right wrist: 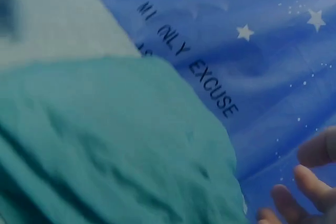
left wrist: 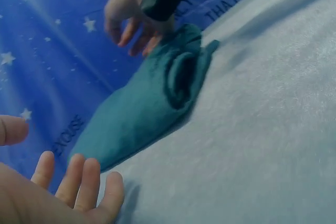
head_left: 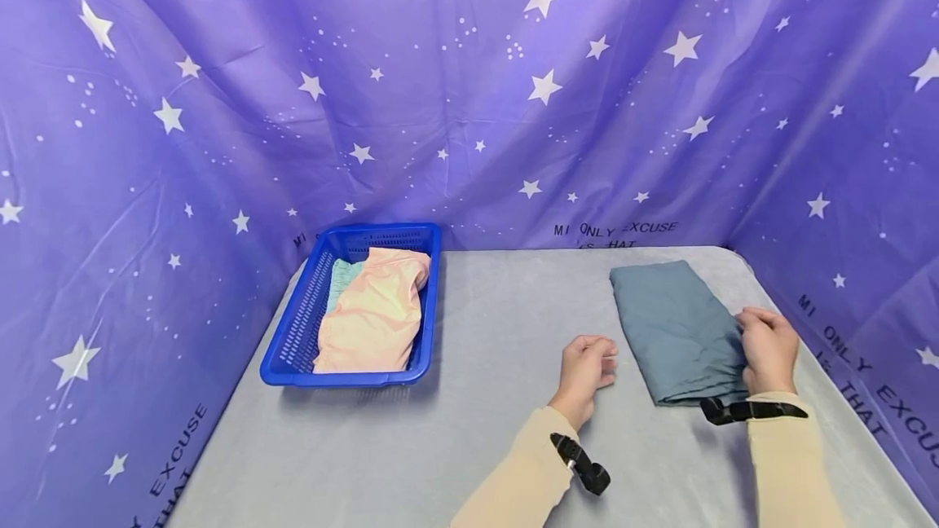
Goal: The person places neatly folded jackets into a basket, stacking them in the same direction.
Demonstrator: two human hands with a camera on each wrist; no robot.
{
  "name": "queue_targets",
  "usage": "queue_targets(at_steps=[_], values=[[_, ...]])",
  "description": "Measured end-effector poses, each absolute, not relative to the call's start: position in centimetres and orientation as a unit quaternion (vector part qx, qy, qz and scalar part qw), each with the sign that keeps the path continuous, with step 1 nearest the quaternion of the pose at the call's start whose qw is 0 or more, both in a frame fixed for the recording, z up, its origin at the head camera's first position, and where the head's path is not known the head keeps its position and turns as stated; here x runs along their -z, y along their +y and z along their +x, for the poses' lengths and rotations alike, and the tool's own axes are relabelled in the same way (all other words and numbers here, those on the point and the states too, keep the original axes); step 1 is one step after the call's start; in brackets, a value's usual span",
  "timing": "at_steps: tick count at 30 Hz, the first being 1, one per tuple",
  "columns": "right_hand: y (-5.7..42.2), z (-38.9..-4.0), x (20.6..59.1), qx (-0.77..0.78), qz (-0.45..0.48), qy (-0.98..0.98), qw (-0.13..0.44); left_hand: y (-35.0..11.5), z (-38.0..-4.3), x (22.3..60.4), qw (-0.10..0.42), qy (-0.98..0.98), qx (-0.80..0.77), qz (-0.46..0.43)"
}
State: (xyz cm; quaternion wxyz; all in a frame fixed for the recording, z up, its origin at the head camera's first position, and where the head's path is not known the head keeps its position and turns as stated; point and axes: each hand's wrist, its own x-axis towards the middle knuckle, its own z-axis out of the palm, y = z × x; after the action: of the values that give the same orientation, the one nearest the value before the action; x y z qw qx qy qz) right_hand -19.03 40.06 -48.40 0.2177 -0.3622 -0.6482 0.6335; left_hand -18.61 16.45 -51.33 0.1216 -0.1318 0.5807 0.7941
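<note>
A folded blue-grey piece of cloth (head_left: 671, 328) lies on the right part of the table, looking teal in the wrist views; its kind of garment cannot be told. My right hand (head_left: 769, 353) is at the cloth's right edge, its fingers loosely bent and, in the right wrist view, apart from the thumb with nothing between them. To the left of the cloth, my left hand (head_left: 585, 373) hovers near its edge without holding anything. The left wrist view shows that hand's spread fingers (left wrist: 89, 182) and the rolled, layered end of the folded cloth (left wrist: 131, 114).
On the left of the grey table (head_left: 506, 324) stands a blue plastic basket (head_left: 433, 300). Inside it lie a peach-pink garment (head_left: 377, 312) and a mint-green one (head_left: 342, 277), partly covered. A purple star-printed curtain (head_left: 440, 88) surrounds the table's back and sides.
</note>
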Motion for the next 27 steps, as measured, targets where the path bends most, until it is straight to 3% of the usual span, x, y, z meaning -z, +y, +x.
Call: queue_targets(at_steps=[14,27], values=[[42.4,-20.0,49.8,-0.443,-0.294,-0.845,0.053,20.3,-19.6,50.8,0.185,0.583,-0.779,-0.139],[43.0,-21.1,50.1,-0.336,-0.279,-0.899,-0.039,21.5,-21.4,51.1,0.206,0.598,-0.765,-0.120]])
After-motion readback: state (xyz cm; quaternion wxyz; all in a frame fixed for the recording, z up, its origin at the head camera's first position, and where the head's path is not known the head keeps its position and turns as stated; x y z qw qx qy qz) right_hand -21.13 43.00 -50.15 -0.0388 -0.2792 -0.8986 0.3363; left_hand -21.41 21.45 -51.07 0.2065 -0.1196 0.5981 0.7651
